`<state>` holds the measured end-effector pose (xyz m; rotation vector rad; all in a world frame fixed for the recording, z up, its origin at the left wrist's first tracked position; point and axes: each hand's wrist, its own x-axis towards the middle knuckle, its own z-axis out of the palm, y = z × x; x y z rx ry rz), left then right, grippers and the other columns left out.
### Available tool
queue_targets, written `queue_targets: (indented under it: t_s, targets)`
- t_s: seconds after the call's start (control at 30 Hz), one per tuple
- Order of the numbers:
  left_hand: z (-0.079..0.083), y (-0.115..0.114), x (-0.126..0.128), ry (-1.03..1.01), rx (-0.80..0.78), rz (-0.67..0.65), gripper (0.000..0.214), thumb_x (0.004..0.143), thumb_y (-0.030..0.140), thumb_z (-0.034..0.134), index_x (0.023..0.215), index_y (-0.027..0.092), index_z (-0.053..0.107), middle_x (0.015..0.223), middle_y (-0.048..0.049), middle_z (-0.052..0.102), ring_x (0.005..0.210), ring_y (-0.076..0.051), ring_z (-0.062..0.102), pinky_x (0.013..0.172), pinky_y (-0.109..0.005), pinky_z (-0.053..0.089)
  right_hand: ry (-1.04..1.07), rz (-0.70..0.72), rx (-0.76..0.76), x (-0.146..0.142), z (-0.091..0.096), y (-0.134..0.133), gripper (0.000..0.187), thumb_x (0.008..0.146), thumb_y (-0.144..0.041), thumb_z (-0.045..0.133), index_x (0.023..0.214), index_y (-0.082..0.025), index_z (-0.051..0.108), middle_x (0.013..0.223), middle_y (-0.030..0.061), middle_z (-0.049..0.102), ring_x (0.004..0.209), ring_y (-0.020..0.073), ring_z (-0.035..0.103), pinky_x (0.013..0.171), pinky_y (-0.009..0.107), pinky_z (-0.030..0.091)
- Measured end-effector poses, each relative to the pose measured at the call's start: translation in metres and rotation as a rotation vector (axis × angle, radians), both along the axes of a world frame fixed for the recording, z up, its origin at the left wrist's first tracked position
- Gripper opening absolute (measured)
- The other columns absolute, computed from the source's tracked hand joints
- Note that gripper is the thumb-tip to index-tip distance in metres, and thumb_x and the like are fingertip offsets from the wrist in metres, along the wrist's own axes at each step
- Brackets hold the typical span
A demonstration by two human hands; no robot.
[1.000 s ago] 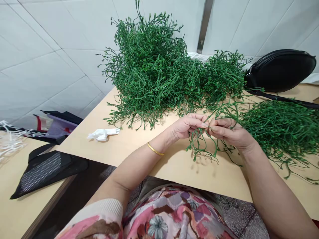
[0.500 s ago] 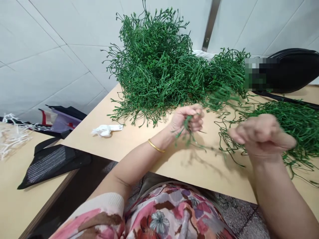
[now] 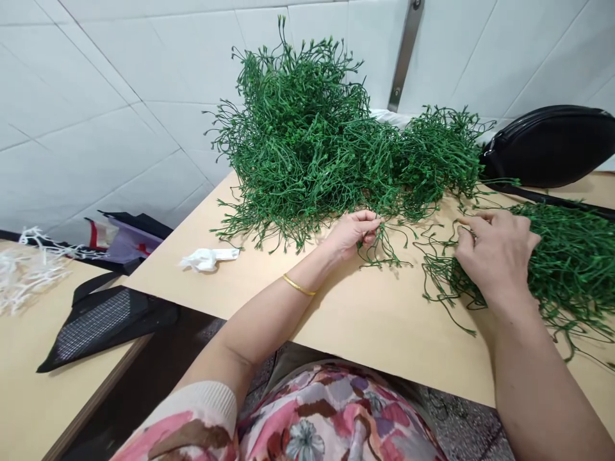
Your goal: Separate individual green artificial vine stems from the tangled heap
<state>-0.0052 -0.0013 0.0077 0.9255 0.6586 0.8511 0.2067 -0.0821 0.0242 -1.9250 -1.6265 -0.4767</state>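
Observation:
A tall heap of green plastic sprigs [image 3: 312, 141] rises at the far middle of the tan table [image 3: 365, 320]. My left hand [image 3: 353, 232], a gold bangle on its wrist, pinches a small green sprig [image 3: 382, 246] that lies on the table at the heap's near edge. To the right, my right hand [image 3: 497, 253] rests palm down, its fingers curled onto a flatter pile of loose green sprigs [image 3: 562, 262]. What those fingers grip is partly hidden.
A black bag [image 3: 548, 144] lies at the back right against the tiled wall. A crumpled white scrap [image 3: 207, 258] sits on the table's left part. On a lower table to the left lie a black mesh pouch [image 3: 96, 323] and white plastic sprigs [image 3: 24, 269].
My hands were together on one sprig, then pulled apart. My left hand has carried its sprig toward the big heap and lowered it; my right hand has dropped onto the right pile.

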Motion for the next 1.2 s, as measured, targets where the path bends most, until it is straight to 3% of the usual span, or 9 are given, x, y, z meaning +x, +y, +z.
queue_targets:
  t_s: [0.13, 0.23, 0.3, 0.4, 0.57, 0.7, 0.8, 0.93, 1.2]
  targets:
    - [-0.001, -0.005, 0.003, 0.067, 0.03, -0.009, 0.018, 0.067, 0.016, 0.066, 0.064, 0.014, 0.048, 0.051, 0.0042, 0.048, 0.039, -0.002, 0.037, 0.04, -0.016, 0.022, 0.137, 0.284, 0.182, -0.02, 0.002, -0.003, 0.019, 0.085, -0.024, 0.047, 0.085, -0.019, 0.066, 0.083, 0.01, 0.063, 0.086, 0.0254, 0.054, 0.078, 0.041, 0.04]
    - [-0.001, -0.009, 0.005, 0.098, 0.097, -0.03, 0.017, 0.067, 0.018, 0.066, 0.065, 0.013, 0.05, 0.051, 0.0038, 0.05, 0.04, -0.002, 0.038, 0.042, -0.017, 0.023, 0.264, 0.528, 0.129, -0.037, -0.001, -0.001, 0.02, 0.086, -0.024, 0.046, 0.089, -0.02, 0.065, 0.085, 0.0081, 0.065, 0.085, 0.0218, 0.057, 0.08, 0.037, 0.042]
    - [0.0, -0.011, 0.005, 0.122, 0.145, -0.05, 0.015, 0.066, 0.018, 0.066, 0.067, 0.012, 0.052, 0.053, 0.0036, 0.051, 0.042, -0.002, 0.039, 0.044, -0.018, 0.025, 0.318, 0.609, 0.041, -0.045, -0.006, 0.002, 0.022, 0.087, -0.025, 0.044, 0.09, -0.02, 0.065, 0.09, 0.0085, 0.066, 0.089, 0.022, 0.058, 0.081, 0.037, 0.043]
    - [0.001, -0.014, 0.005, 0.138, 0.186, -0.081, 0.015, 0.062, 0.014, 0.067, 0.073, 0.012, 0.057, 0.055, 0.0049, 0.051, 0.046, -0.002, 0.041, 0.047, -0.018, 0.028, 0.381, 0.625, -0.067, -0.049, -0.014, 0.006, 0.024, 0.087, -0.027, 0.044, 0.092, -0.02, 0.066, 0.092, 0.0083, 0.067, 0.09, 0.0225, 0.058, 0.08, 0.038, 0.043]
    - [0.004, -0.017, 0.005, 0.147, 0.233, -0.071, 0.017, 0.058, 0.006, 0.063, 0.073, 0.013, 0.059, 0.058, 0.0052, 0.052, 0.052, -0.003, 0.044, 0.051, -0.017, 0.033, 0.592, 0.561, -0.201, -0.049, -0.013, 0.005, 0.026, 0.085, -0.034, 0.047, 0.071, -0.018, 0.063, 0.066, 0.0033, 0.06, 0.065, 0.0161, 0.054, 0.063, 0.029, 0.04]
    - [0.004, -0.019, 0.006, 0.22, 0.305, -0.1, 0.017, 0.062, 0.006, 0.057, 0.076, 0.013, 0.057, 0.064, 0.0037, 0.055, 0.054, -0.004, 0.048, 0.054, -0.018, 0.038, 0.746, 0.581, -0.243, -0.047, -0.013, 0.007, 0.025, 0.082, -0.039, 0.052, 0.076, -0.018, 0.065, 0.068, 0.0025, 0.058, 0.067, 0.0154, 0.051, 0.063, 0.028, 0.039]
    - [0.003, -0.02, 0.007, 0.282, 0.361, -0.146, 0.016, 0.065, 0.008, 0.055, 0.08, 0.014, 0.055, 0.065, 0.0047, 0.052, 0.048, -0.004, 0.044, 0.05, -0.019, 0.035, 0.999, 0.632, -0.381, -0.046, -0.017, 0.01, 0.028, 0.076, -0.045, 0.059, 0.075, -0.018, 0.065, 0.071, 0.0023, 0.06, 0.069, 0.0149, 0.052, 0.063, 0.028, 0.041]
    - [0.004, -0.021, 0.008, 0.371, 0.525, -0.077, 0.016, 0.06, 0.003, 0.056, 0.072, 0.013, 0.054, 0.061, 0.0056, 0.047, 0.055, -0.004, 0.041, 0.054, -0.018, 0.033, 1.29, 0.596, -0.468, -0.047, -0.018, 0.011, 0.031, 0.064, -0.045, 0.07, 0.079, -0.018, 0.065, 0.067, 0.0002, 0.058, 0.06, 0.0112, 0.049, 0.057, 0.025, 0.04]
    - [0.0, -0.021, 0.009, 0.548, 0.564, -0.078, 0.009, 0.06, 0.011, 0.055, 0.061, 0.014, 0.047, 0.055, 0.0055, 0.041, 0.053, -0.005, 0.035, 0.051, -0.021, 0.026, 1.342, 0.641, -0.481, -0.052, -0.02, 0.01, 0.028, 0.062, -0.039, 0.071, 0.071, -0.017, 0.056, 0.061, -0.0033, 0.052, 0.057, 0.0089, 0.045, 0.056, 0.024, 0.036]
